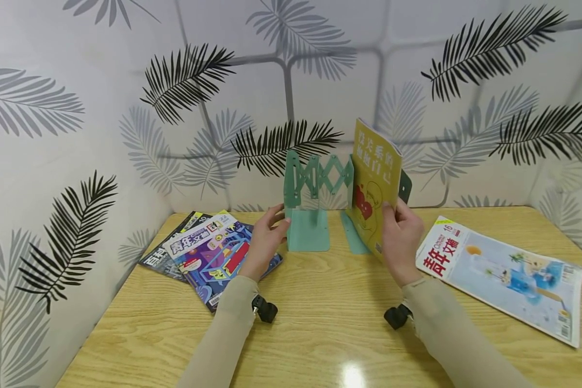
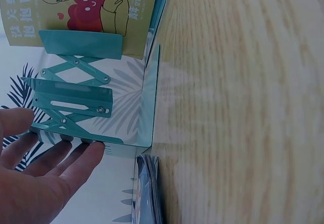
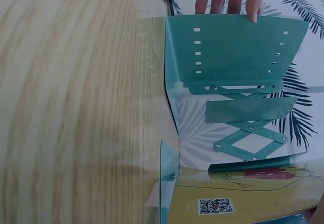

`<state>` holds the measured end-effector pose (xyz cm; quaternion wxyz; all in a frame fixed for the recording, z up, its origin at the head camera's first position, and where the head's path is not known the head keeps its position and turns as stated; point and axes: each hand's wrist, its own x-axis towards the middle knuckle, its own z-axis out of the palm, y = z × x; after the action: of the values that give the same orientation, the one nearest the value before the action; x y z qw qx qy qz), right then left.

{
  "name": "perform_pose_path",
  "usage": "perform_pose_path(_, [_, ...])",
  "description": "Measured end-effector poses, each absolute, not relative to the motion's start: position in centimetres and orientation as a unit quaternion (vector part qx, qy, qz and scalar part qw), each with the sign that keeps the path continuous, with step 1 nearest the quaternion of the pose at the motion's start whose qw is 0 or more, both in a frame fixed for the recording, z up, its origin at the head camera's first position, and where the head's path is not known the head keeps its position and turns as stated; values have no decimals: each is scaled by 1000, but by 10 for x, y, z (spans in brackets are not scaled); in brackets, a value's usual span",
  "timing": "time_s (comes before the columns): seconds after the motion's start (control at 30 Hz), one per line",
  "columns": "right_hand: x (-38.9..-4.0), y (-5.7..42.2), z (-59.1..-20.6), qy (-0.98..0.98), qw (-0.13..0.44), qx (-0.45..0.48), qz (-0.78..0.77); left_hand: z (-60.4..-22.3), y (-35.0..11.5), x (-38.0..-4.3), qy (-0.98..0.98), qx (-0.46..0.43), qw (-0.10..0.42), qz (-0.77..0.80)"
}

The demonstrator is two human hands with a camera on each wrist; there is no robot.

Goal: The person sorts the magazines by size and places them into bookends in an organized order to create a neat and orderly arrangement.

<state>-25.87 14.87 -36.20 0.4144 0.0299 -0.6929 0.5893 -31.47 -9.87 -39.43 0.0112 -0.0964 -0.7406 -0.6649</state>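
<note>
A green metal expanding bookend [image 1: 315, 178] with scissor-like crossed links stands at the back of the table. My left hand [image 1: 268, 237] grips its left end plate, the thumb on the inner side and the fingers along the outer side. At the other end, a yellow magazine [image 1: 375, 183] with a red heart drawn on its cover stands upright, tilted a little. It sits between a green divider [image 2: 81, 43] and the right end plate [image 1: 405, 186]. My right hand [image 1: 401, 237] holds the magazine's near edge, thumb on the cover and fingers behind, mostly hidden.
Several overlapping magazines [image 1: 223, 264] lie at the back left, close beside my left hand. Another pale blue magazine [image 1: 504, 280] lies flat on the right. The wooden table [image 1: 330, 323] ends at a leaf-patterned wall [image 1: 213, 188].
</note>
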Motion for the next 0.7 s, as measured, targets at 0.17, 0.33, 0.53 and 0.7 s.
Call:
perform_pose_path(0.17, [-268, 149, -369, -699, 413, 27, 583, -394, -98, -314, -744, -95, 17, -661])
perform_pose_path(0.33, [-270, 147, -370, -701, 409, 19, 584, -394, -98, -313, -743, -98, 18, -662])
perform_pose_path(0.53, [-270, 142, -369, -693, 403, 20, 597, -393, -98, -313, -741, -100, 16, -664])
perform_pose_path(0.7, [-285, 145, -385, -691, 408, 17, 597, -393, -99, -314, -736, -104, 7, -669])
